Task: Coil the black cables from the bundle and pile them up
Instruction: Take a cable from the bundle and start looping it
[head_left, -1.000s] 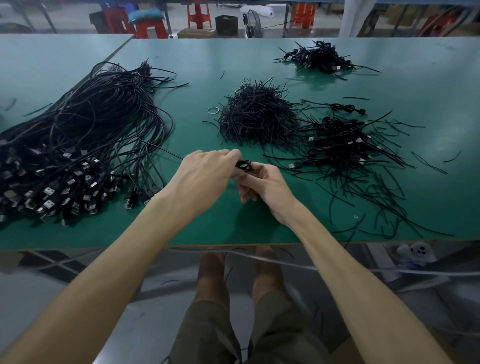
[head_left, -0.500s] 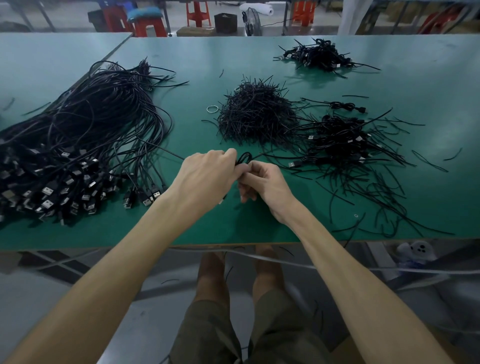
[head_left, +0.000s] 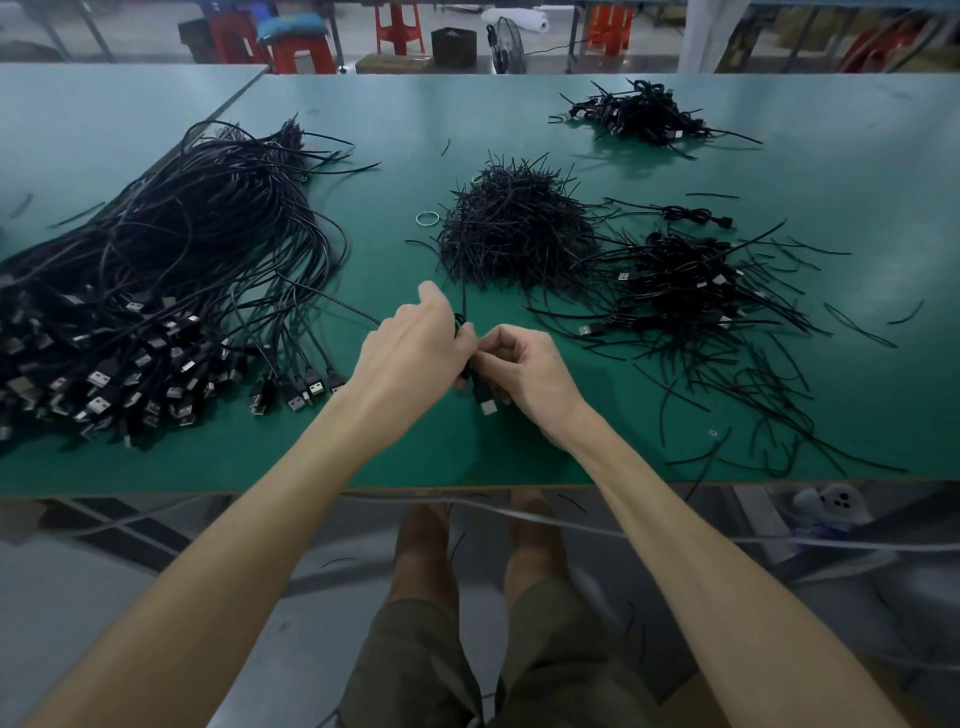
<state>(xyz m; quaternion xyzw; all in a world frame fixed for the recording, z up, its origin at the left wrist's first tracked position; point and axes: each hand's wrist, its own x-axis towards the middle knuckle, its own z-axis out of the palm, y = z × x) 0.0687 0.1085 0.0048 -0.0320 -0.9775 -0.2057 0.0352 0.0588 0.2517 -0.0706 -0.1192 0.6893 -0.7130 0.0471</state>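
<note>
Black cable (head_left: 478, 388) | held between left hand (head_left: 415, 353) and right hand (head_left: 524, 366), both gripping it | plug (head_left: 487, 405) hangs below

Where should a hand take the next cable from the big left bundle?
Probably pinch a USB plug at the near-right fringe of the bundle, coming in from the front edge. Plugs there lie separate on the green mat, pointing toward the person; farther back the cords overlap in a tangle.

black cables (head_left: 171, 270) with silver plugs on a plain green desk (head_left: 857, 171); red stools (head_left: 397, 26) behind; olive shorts (head_left: 415, 670).
</note>
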